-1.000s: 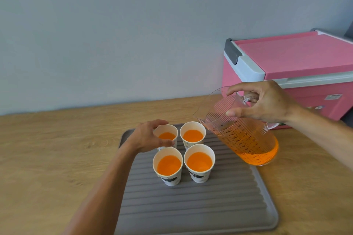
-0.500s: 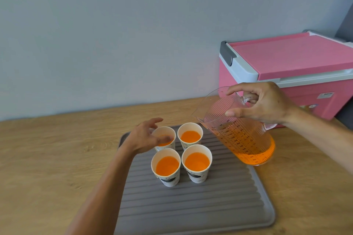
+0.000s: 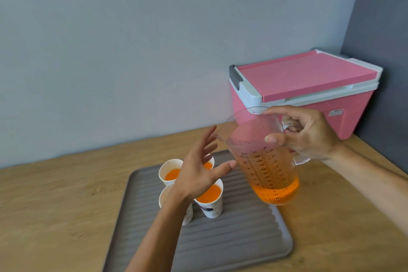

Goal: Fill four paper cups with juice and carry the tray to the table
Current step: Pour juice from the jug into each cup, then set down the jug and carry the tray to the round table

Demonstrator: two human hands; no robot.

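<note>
Several white paper cups with orange juice stand close together on a grey ribbed tray [image 3: 238, 234]. The back left cup [image 3: 170, 172] and the front right cup [image 3: 209, 199] show plainly; my left arm covers most of the other two. My left hand [image 3: 198, 170] hovers above the cups with fingers spread and holds nothing. My right hand [image 3: 309, 134] grips the handle and rim of a clear measuring jug [image 3: 265, 165], held upright above the tray's right edge. Orange juice fills its bottom part.
The tray lies on a wooden counter [image 3: 55, 205] against a grey wall. A pink cooler box [image 3: 309, 90] with a white rim and a shut lid stands in the back right corner, just behind the jug.
My left hand let go of the back left cup, rose and spread its fingers toward the jug. The jug came from a pouring tilt back to upright and lifted slightly.
</note>
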